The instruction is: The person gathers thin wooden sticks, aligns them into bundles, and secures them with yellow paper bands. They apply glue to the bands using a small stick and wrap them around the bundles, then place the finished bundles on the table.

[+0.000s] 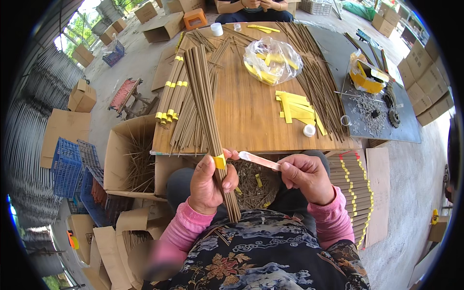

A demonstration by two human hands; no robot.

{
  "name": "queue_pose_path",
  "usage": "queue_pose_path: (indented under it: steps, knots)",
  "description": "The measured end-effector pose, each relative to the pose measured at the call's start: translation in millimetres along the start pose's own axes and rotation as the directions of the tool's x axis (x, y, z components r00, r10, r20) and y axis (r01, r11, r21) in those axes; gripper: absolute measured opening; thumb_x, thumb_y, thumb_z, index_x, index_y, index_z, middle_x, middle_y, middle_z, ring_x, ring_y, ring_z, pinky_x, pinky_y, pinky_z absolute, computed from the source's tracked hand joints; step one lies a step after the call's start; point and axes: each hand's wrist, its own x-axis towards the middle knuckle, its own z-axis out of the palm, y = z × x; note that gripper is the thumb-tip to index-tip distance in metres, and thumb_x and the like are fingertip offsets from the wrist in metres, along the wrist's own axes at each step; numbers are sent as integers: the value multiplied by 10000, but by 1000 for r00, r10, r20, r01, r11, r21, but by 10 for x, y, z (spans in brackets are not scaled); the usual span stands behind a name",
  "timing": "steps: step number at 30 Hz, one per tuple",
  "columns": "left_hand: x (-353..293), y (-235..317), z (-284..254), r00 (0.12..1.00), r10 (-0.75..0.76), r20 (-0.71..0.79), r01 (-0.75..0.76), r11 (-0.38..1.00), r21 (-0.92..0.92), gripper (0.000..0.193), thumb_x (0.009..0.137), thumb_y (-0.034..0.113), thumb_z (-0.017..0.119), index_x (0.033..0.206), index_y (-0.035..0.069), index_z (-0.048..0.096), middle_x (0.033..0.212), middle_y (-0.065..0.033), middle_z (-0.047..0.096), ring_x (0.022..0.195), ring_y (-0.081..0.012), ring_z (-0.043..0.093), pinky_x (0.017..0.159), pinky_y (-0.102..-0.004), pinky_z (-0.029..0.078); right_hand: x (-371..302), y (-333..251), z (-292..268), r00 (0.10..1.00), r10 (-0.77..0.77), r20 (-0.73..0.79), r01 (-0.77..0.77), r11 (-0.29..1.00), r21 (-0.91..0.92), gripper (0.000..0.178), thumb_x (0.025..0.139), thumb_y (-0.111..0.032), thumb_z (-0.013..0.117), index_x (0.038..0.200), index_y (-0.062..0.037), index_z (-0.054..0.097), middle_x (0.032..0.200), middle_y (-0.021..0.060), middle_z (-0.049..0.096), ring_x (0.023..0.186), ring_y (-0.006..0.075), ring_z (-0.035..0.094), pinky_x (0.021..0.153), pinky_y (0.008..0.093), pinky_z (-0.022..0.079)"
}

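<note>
My left hand [205,187] is closed around a bundle of thin brown sticks [199,92], which look like incense sticks and slant up over the table edge. A yellow paper strip [220,162] wraps the bundle near my fingers. Pinched between thumb and fingers of my right hand [309,178] is a flat, narrow spatula-like stick [261,161]. Its tip carries something whitish and is beside my left fingertips. On the table lie banded bundles [170,92], loose brown sticks [193,125] and a pile of yellow strips [296,107].
A small white jar [309,130] and a clear bag of yellow strips [273,60] stand on the wooden table [232,116]. Cardboard box [128,159] with sticks sits left. Banded bundles [353,193] lie at right. Another person [253,9] sits across the table.
</note>
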Motion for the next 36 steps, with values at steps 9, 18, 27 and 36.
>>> queue_pose_path:
  steps: [9, 18, 27, 36]
  knots:
    - [-148, 94, 93, 999, 26, 27, -26, 1000, 9, 378, 901, 327, 450, 1052, -15, 508, 1067, -175, 501, 519, -119, 456, 441, -240, 372, 35, 24, 451, 989, -139, 52, 144, 982, -121, 204, 869, -123, 549, 986, 38, 596, 689, -11, 540, 609, 49, 476, 555, 190, 414]
    - [-219, 139, 83, 999, 29, 29, -27, 996, -80, 359, 909, 310, 432, 1074, 7, 533, 1082, -157, 528, 528, -119, 469, 446, -229, 371, 36, 113, 607, 819, -564, 105, 527, 668, -525, 267, 767, -9, 633, 1030, 9, 590, 688, 87, 528, 566, 165, 514, 511, 255, 412]
    - [-245, 111, 90, 999, 22, 40, -20, 998, -63, 356, 896, 302, 460, 1072, -1, 521, 1088, -153, 526, 531, -118, 476, 446, -224, 367, 57, 115, 639, 788, -599, 141, 572, 629, -527, 295, 755, 3, 636, 1044, 3, 583, 701, 95, 539, 582, 188, 530, 517, 269, 426]
    - [-241, 167, 91, 1000, 17, 2, -17, 995, -96, 354, 904, 313, 443, 1069, 10, 519, 1073, -152, 530, 534, -115, 486, 439, -220, 367, 36, 110, 602, 806, -562, 186, 564, 633, -530, 281, 753, -1, 640, 1030, 1, 593, 700, 96, 541, 584, 191, 533, 520, 269, 429]
